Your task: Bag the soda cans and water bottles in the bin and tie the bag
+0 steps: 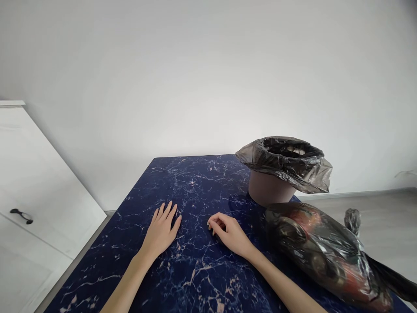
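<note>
My left hand [162, 232] lies flat on the dark blue marble-patterned table [192, 191], palm down and fingers stretched out, with nothing in it. To its right, my right hand [230, 234] rests on the same surface with its fingers loosely curled in towards the thumb. No object shows in its grip. Nearest to the right hand is a knotted, see-through black plastic bag [316, 252] with red and metallic-looking items inside. Behind that bag stands a mauve-brown bin [270, 188] with a black bin liner [286, 167] folded over its rim.
A white cabinet [42, 182] with a black handle [21, 216] stands at the left, beside the table. A pale wall [195, 87] rises behind the table's far edge. Grey flooring [384, 226] shows at the right, and the bag's tied end hangs over that side.
</note>
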`<state>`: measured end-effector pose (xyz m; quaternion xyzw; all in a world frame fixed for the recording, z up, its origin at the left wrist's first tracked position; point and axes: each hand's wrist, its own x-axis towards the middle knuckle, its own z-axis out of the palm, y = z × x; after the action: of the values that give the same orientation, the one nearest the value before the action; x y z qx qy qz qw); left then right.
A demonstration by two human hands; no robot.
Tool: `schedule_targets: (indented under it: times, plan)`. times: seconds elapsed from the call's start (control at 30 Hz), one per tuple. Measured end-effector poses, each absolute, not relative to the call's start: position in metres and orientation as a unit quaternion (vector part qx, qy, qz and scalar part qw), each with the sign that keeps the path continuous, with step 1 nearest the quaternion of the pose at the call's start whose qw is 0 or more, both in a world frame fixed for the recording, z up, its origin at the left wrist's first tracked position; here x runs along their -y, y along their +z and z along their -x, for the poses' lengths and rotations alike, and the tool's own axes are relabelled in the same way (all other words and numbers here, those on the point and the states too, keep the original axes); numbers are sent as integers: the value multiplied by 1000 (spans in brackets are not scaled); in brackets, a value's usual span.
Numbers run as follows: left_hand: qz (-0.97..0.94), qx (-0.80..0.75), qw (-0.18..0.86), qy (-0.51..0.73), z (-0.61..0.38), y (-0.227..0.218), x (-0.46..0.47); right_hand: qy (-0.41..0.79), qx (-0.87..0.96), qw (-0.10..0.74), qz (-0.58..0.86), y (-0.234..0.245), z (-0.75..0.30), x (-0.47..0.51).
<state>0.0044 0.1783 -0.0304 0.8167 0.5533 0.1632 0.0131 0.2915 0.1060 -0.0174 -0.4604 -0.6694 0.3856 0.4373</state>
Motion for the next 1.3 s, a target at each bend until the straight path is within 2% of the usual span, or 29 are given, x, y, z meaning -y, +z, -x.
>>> schedule_targets:
  times: [0.73, 1.3]
  plan:
    - [-821, -556, -30, 126, -5, -29, -175, 380, 669, 447, 457, -24, -292, -108]
    - [-819, -563, -19, 109, -7, -26, -174, 382, 667, 446, 458, -21, -292, -107]
